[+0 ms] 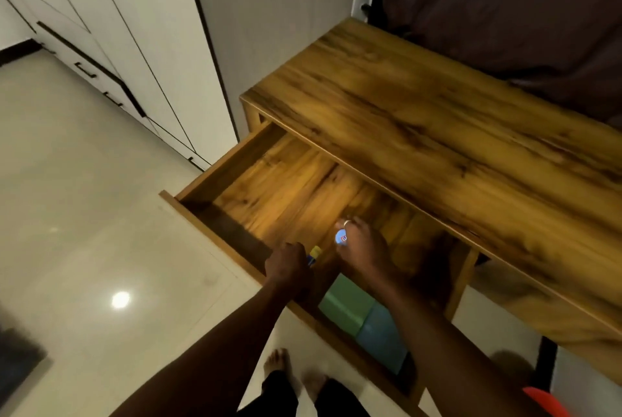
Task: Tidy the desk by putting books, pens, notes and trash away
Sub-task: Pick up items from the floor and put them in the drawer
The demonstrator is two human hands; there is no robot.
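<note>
Wood-grain laminate, warm brown, is covering both the long bare surface (437, 107) and the wide pulled-out drawer (215, 174) below its front edge. The drawer's left half is lying bare. Moving right, the left hand (286, 265) is reaching down over the drawer's front panel, fingers curled closed around a small yellow-and-blue item (314, 253), probably a pen or marker, whose tip is just showing beyond the knuckles. Just beside it, the right hand (361, 245) is lowering into the drawer, closed around a small round pale-blue object with a red mark (341, 236); what it is cannot be determined. Beneath both forearms, a green flat block (346, 302) and a blue flat block (380, 332), possibly books, are resting side by side against the drawer's near right end.

Assessment: the stowing step is appearing well advanced, with the top cleared. Risks: a round item released on smooth laminate is likely to roll towards the bare left; the drawer, extended far out, is standing above the person's bare feet (279, 362), so careless closing could pinch fingers.
</note>
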